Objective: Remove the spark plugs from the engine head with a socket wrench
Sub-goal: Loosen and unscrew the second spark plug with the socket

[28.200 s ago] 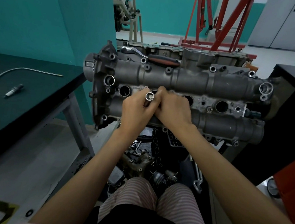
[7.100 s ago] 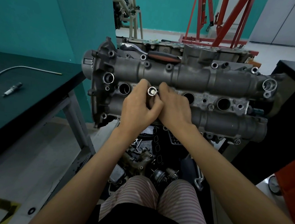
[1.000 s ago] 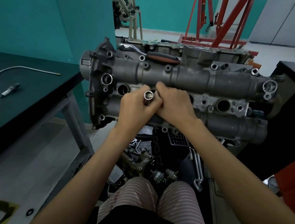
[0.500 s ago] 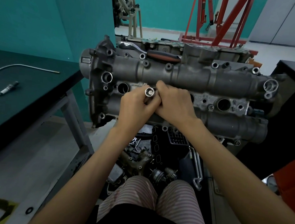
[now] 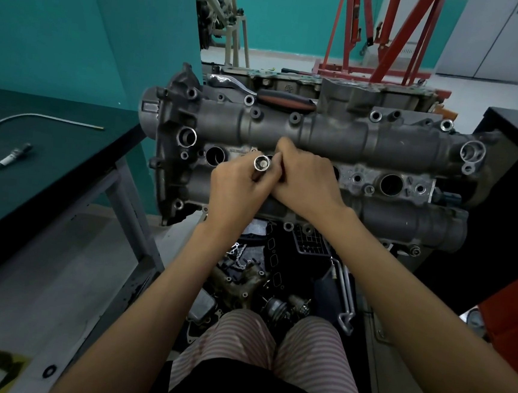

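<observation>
While I sit facing the head (image 5: 335, 137), a loose plug (image 5: 14, 156) lies far left on the bench (image 5: 66, 160), its long axis slanting from near-left to far-right, well apart from everything I'm working on. Next comes an open well (image 5: 215, 155), then my left hand (image 5: 236, 191), fingers curled round the socket (image 5: 261, 165). That socket stands in the second well, its long axis running along the bore and its open square end pointing back up at me. My right hand (image 5: 306, 181) presses in from the other side, fingers wrapped against the same tool; I can't tell how much of it they actually grip. Further right, another well (image 5: 391, 185) sits open. The ratchet (image 5: 260, 94) rests on top of the head, untouched.

My worry: if I lean the socket off the bore's line, it could ride off the plug's hex or crack the insulator. Lifting carelessly, I judge the plug could slip out and drop back down.
</observation>
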{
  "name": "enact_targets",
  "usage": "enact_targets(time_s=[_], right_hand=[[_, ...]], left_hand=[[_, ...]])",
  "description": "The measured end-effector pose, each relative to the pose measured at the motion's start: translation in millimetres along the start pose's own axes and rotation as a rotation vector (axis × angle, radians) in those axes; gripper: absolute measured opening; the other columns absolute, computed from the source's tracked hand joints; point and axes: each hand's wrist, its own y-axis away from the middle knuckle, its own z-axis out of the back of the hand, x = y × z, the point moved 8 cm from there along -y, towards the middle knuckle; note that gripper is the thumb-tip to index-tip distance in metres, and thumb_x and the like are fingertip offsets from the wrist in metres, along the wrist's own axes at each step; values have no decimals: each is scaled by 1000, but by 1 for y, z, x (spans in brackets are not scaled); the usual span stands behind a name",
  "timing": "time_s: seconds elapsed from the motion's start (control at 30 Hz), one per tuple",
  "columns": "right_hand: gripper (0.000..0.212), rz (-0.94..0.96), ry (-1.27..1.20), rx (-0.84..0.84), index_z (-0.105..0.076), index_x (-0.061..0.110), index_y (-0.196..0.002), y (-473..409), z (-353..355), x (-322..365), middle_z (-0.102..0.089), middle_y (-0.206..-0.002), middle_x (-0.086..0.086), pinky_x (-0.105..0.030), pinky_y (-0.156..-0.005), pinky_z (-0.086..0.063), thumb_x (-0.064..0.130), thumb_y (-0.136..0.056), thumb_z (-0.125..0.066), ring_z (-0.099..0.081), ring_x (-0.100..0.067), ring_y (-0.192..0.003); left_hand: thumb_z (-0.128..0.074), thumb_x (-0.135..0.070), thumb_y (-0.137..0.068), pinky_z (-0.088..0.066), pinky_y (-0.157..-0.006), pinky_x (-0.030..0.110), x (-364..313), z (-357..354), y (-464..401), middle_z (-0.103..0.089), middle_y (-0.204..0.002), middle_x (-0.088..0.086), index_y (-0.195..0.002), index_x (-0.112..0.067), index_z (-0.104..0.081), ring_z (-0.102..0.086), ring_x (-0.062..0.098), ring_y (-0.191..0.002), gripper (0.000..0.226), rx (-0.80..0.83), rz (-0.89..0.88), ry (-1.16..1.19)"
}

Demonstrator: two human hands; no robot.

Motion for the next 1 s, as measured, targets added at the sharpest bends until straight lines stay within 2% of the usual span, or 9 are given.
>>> enact_targets(time_s=[0.07, 0.13, 0.27, 0.37, 0.5, 0.57, 0.73, 0.87, 1.0], right_hand=[[15, -40, 63, 41, -51, 17, -82, -2, -3, -7, -66, -76, -12, -29, -55, -26, 32, -82, -54, -61, -35, -73], [22, 19, 172, 68, -60, 13, -88, -2, -8, -5, -67, -81, -13, -30, -57, -28, 33, -85, -49, -61, -36, -78], [16, 74, 128, 51, -44, 13, -87, -1, -8, 1, -64, -85, -12, -32, -55, -27, 28, -88, -49, -60, -37, -77], [24, 59, 71, 27, -29, 16, -86, 0, -6, 3, -63, -83, -10, -31, -53, -26, 28, -87, -50, -60, -36, -71], [14, -16, 115, 4, -43, 15, -81, -1, -5, -7, -65, -80, -15, -32, -55, -28, 27, -86, -49, -59, -39, -75], [12, -6, 126, -43, -46, 12, -80, -2, -2, -6, -64, -76, -15, -32, -53, -27, 22, -84, -51, -59, -40, -71], [16, 125, 117, -207, -55, 1, -73, 1, 13, 12, -60, -59, -15, -27, -42, -32, 7, -66, -69, -57, -35, -45], [24, 166, 153, -188, -57, 3, -68, -4, 13, 14, -58, -55, -13, -25, -41, -34, 9, -55, -76, -55, -33, -41], [19, 179, 218, -41, -59, 3, -79, -11, 2, 8, -65, -70, -16, -31, -50, -35, 20, -72, -66, -62, -38, -61]], left_hand=[[-64, -22, -87, -23, -48, 28, -1, 2, 0, -30, -48, -4, -55, -16, -30, -25, 12, -48, 48, -30, -11, -11], [-62, -21, -88, -25, -48, 29, -1, 2, 2, -33, -51, -1, -57, -13, -33, -28, 13, -49, 43, -19, -34, 0], [-47, -26, -86, -30, -55, 23, 0, -2, 7, -44, -63, 3, -70, -4, -44, -38, 15, -58, 27, 67, -27, 39], [-53, -21, -87, -25, -53, 23, 0, 0, 3, -37, -56, -4, -62, -11, -38, -33, 12, -53, 31, 23, -4, -12], [-65, -14, -83, -24, -49, 26, -3, 4, 2, -36, -48, -1, -54, -12, -36, -30, 13, -47, 40, -14, -24, -37], [-66, -12, -82, -27, -49, 30, -4, 2, 3, -41, -51, 4, -58, -8, -39, -35, 19, -49, 36, 21, -10, -30], [-62, -10, -80, -25, -52, 31, -2, -4, -7, -35, -56, -3, -64, -17, -28, -32, 18, -56, 38, 147, 98, -53], [-62, -7, -79, -32, -56, 39, -5, -6, -12, -43, -56, 6, -65, -8, -38, -38, 23, -57, 27, 210, 77, -86], [-65, -9, -79, -31, -55, 38, -7, -6, -15, -29, -51, -4, -56, -24, -22, -34, 25, -55, 51, 238, 23, -112]])
